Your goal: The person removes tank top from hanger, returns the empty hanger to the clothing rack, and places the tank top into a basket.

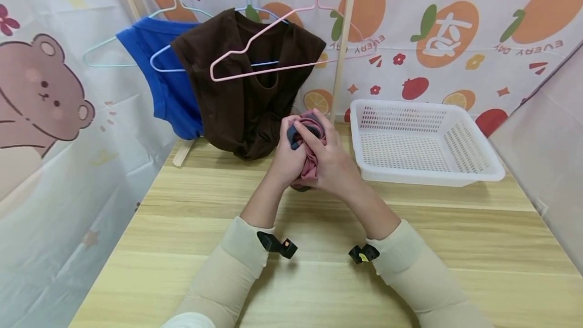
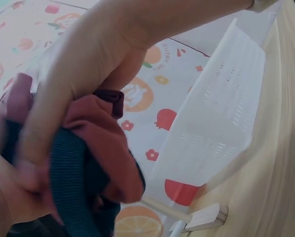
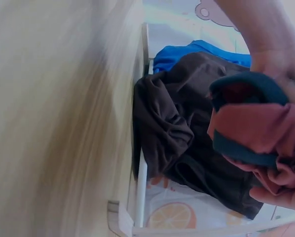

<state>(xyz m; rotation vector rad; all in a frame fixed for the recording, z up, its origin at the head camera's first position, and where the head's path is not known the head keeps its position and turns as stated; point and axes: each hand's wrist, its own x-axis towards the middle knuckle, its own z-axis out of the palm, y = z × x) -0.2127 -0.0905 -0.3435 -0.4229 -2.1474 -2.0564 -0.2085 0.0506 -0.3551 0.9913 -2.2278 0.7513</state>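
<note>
A bunched-up pinkish-red garment [image 1: 310,165] with dark teal ribbed trim is held above the table between both hands. My left hand [image 1: 290,160] grips it from the left, its thumb at the rolled opening. From the other side, my right hand [image 1: 336,162] has its fingers curled round the cloth. In the left wrist view the ribbed band of the garment [image 2: 105,136] hangs down beside a hand. Folds of the same garment [image 3: 256,127] sit against the palm in the right wrist view. What kind of garment it is, I cannot tell.
A brown sleeveless top [image 1: 218,90] and a blue top [image 1: 175,85] hang on hangers at the back left. In front of them hangs a bare pink hanger [image 1: 255,74]. A white perforated basket [image 1: 432,176] stands at back right on the wooden table [image 1: 314,287]. A wooden post [image 1: 344,39] rises behind the hands.
</note>
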